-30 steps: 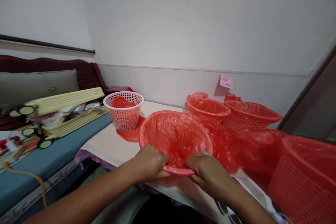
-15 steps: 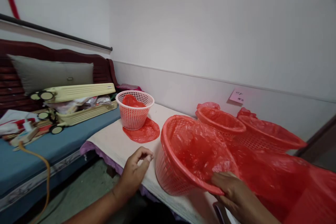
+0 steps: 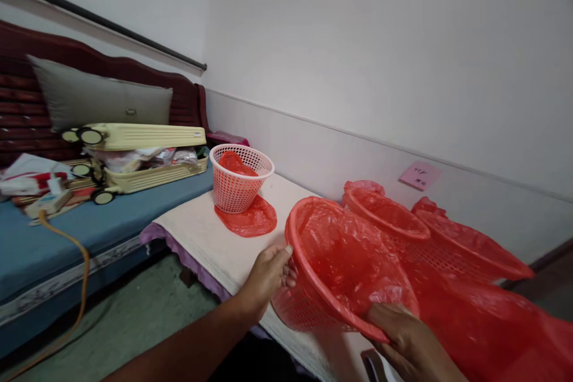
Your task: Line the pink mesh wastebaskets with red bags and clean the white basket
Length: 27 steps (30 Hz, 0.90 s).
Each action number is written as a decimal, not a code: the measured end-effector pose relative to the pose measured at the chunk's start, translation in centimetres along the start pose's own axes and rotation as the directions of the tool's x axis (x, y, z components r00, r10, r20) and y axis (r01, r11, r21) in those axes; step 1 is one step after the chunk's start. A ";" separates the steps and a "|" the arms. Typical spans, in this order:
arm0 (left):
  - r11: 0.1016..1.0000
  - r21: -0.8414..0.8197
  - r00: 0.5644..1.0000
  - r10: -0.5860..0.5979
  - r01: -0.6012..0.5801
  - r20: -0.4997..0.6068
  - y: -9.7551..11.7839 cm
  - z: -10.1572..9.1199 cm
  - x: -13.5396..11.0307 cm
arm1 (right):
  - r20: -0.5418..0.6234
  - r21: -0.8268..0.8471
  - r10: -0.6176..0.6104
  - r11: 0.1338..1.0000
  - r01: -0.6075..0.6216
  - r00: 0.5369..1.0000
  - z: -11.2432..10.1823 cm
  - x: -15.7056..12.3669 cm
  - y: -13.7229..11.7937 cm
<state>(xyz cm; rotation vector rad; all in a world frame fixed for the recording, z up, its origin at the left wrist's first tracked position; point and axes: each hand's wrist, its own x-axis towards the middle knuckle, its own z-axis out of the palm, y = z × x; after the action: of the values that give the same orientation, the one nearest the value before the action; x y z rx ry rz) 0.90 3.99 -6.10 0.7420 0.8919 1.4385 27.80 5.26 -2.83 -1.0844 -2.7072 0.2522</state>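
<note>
taking the red basket as the hub of our clock, we have it right in front of us over the pale cloth, its mouth tipped toward us and a thin red plastic liner spread inside. at four o'clock our right hand grips the rim, fingers closed over basket edge and liner together. at nine o'clock our left hand is open, its fingers loosely bent beside the mesh wall; the thumb reaches the rim, though we cannot tell whether it touches. at ten o'clock we see a pale pink basket with a crumpled red bag in it, standing partly on a flat red sheet. farther out at ten lies a cream suitcase, ajar and stuffed, on the blue bed. between one and two we find another lined basket, and beyond it a pink note on the wall. at three sits one more lined basket, with loose red plastic spread between three and four.
</note>
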 end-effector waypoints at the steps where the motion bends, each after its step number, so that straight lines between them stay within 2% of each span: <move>1: 1.000 0.003 1.000 0.008 -0.008 0.001 0.2 -0.1 0.1 | -0.005 -0.010 -0.001 1.000 0.001 1.000 0.1 0.2 -0.4; 5: 0.996 0.085 1.000 0.009 -0.007 -0.021 0.4 -1.6 0.5 | -0.003 -0.032 -0.006 0.999 0.005 1.000 -0.1 1.2 -2.3; 8: 0.982 0.187 0.994 0.042 -0.023 -0.099 0.7 -3.6 0.7 | 0.018 -0.025 0.018 1.000 -0.018 1.000 -0.3 1.7 -3.5; 11: 0.952 0.279 0.955 0.190 -0.123 -0.228 2.1 -5.1 0.4 | 0.011 -0.049 0.045 0.998 -0.044 0.999 -0.4 1.7 -4.0; 13: 0.891 0.378 0.902 0.356 -0.251 -0.242 3.4 -5.2 -0.2 | 0.003 -0.070 0.048 0.996 -0.048 0.999 -0.5 1.6 -4.4; 15: 0.752 0.532 0.846 0.520 -0.390 -0.114 4.9 -4.3 -0.9 | 0.010 -0.087 0.055 0.995 -0.054 0.998 -0.6 1.5 -5.0; 17: 0.603 0.640 0.833 0.544 -0.475 0.106 6.0 -2.5 -1.5 | 0.030 -0.122 0.067 0.991 -0.063 0.997 -0.5 1.3 -5.5; 19: 0.488 0.696 0.838 0.436 -0.527 0.328 6.5 -0.1 -1.6 | 0.043 -0.176 0.052 0.983 -0.044 0.998 -0.1 1.0 -5.8; 21: 0.369 0.729 0.816 0.303 -0.577 0.493 6.5 2.2 -1.4 | 0.043 -0.235 0.007 0.972 0.003 0.999 0.7 0.6 -5.8; 24: 0.219 0.745 0.776 0.131 -0.630 0.617 5.8 5.2 -0.3 | 0.024 -0.319 -0.109 0.941 0.112 0.994 2.8 0.0 -5.5; 25: 0.214 0.746 0.773 0.090 -0.631 0.628 5.4 6.0 0.2 | 0.023 -0.355 -0.138 0.925 0.137 0.990 3.5 -0.2 -5.5; 27: 0.293 0.753 0.796 0.055 -0.590 0.602 4.4 7.3 1.6 | 0.035 -0.439 -0.155 0.885 0.155 0.987 5.1 -0.3 -5.6</move>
<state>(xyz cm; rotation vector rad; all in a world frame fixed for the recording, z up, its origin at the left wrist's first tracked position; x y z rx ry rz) 4.86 6.33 1.27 2.2128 1.1700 0.8516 22.96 0.67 -6.42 -0.9518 -2.9064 -0.4120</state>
